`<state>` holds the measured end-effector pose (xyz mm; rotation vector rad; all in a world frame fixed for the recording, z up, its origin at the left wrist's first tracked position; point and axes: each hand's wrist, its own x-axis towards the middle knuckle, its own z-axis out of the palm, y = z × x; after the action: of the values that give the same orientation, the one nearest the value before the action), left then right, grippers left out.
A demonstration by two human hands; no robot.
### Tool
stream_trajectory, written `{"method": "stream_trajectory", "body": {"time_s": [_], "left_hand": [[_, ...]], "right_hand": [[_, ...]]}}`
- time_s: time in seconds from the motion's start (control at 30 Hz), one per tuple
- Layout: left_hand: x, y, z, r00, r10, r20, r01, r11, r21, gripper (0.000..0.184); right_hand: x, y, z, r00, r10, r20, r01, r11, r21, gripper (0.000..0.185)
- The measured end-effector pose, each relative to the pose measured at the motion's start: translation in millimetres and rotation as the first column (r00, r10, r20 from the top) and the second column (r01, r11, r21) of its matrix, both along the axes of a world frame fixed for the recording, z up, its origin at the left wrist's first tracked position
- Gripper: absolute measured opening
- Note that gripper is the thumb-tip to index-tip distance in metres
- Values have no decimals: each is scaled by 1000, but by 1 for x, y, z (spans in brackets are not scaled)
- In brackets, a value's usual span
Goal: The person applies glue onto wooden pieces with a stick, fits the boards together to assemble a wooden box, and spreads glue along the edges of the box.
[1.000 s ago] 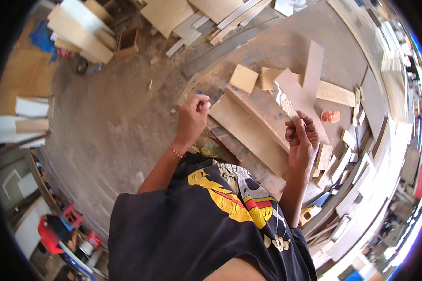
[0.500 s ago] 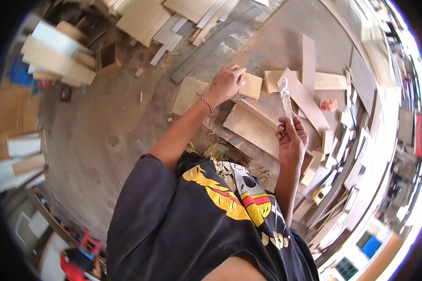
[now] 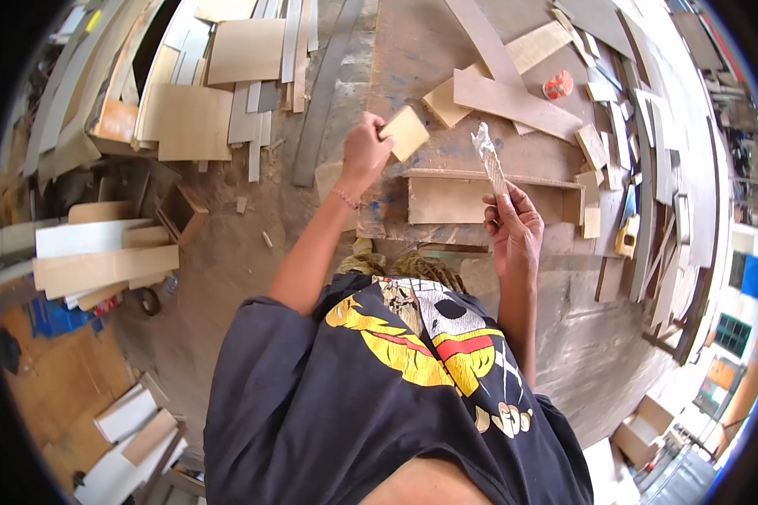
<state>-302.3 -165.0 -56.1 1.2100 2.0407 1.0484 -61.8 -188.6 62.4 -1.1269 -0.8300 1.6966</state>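
Observation:
Pinched along its left edge, a small square piece of pale wood (image 3: 405,134) tilts in my left hand (image 3: 367,153), above the work surface. My right hand (image 3: 515,220) is closed around the lower end of a thin stick (image 3: 488,156) pointing upward. White paste, like glue, coats the stick's tip and streaks its shaft. Just beyond my right hand lies a shallow wooden box frame (image 3: 446,200) with a raised back edge. Crossed wooden boards (image 3: 514,105) rest farther forward, with a small red and white container (image 3: 557,85) beside them.
Flat wood panels (image 3: 246,52) and strips are piled at the upper left. More offcuts stand stacked at the left (image 3: 101,261). Along the right run narrow boards (image 3: 648,194) and a yellow-handled tool (image 3: 627,236). Small scraps dot the floor.
My left hand has taken hold of the small square wood piece and lifted and tilted it. My right hand still holds the glue-coated stick. The camera view has turned.

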Motion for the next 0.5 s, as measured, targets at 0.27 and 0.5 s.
{"method": "stream_trajectory", "body": {"time_s": [0.27,0.5], "left_hand": [[10,-90,38,993,58,-104,-47,994,101,36],[49,-130,38,992,29,-122,-17,995,99,36]], "right_hand": [[-2,-20,-13,998,-26,-50,25,1000,-13,26],[-5,-38,-20,997,-50,-61,49,999,-15,23]]}}
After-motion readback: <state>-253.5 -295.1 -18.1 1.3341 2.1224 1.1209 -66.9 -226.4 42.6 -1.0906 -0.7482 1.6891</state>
